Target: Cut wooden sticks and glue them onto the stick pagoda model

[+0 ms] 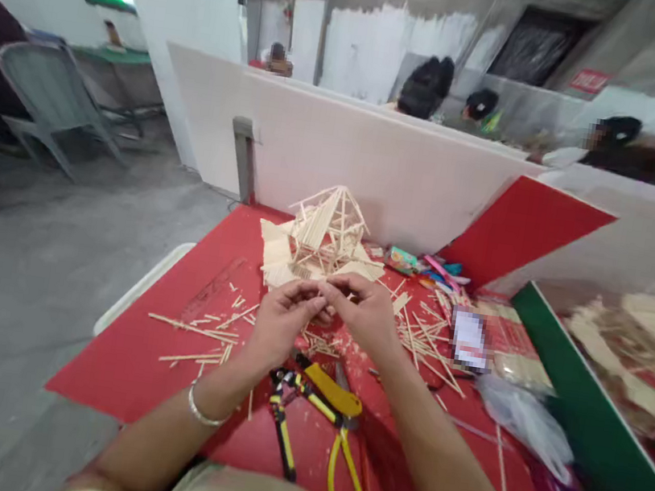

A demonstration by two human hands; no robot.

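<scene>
My left hand (289, 312) and my right hand (360, 311) meet fingertip to fingertip over the red tabletop (116, 362). Both are closed in a pinch; whatever lies between the fingers is too small or hidden to name. Just beyond them stands a small framework of thin wooden sticks (336, 226), shaped like a peaked roof, on pale flat slats (276, 250). Loose sticks (426, 345) lie to the right of my right hand, and cut pieces (199, 329) are scattered left of my left hand. Below my hands lie black-and-yellow pliers (285, 414) and a yellow-handled cutter (348, 468).
A yellow utility knife (335, 389) lies by the pliers. On the right are a clear plastic bag (527, 424), packaged sticks (521, 362) and a green divider (596, 413). A white partition (421, 185) closes off the back, with people beyond it. A chair (60, 90) stands at left.
</scene>
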